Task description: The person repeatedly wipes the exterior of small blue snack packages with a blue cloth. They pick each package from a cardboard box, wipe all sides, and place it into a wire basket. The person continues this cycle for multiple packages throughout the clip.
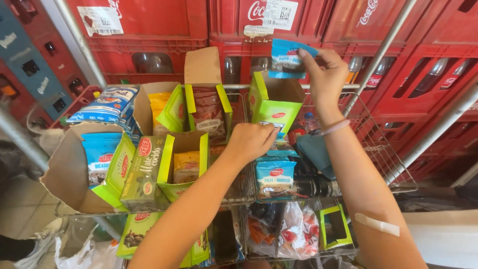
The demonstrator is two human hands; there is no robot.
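My right hand (324, 74) is raised and pinches a small blue sachet (288, 60) by its right corner, in front of the red crates. My left hand (250, 140) rests lower down, its fingers closed against the front of an open green carton (274, 104) and the blue sachets below it. One blue sachet (275, 179) stands upright at the front of that row. Both arms reach over a wire basket (386, 159). A strip of tape sits on my right forearm and a thin band on the wrist.
Several open green cartons with yellow, brown and blue packets fill the basket's left side (149, 169). A blue-and-white bag (107, 104) lies at the back left. Stacked red bottle crates (149, 40) stand behind. Bagged goods (284, 229) sit on a lower shelf. A shoe (42, 239) shows at bottom left.
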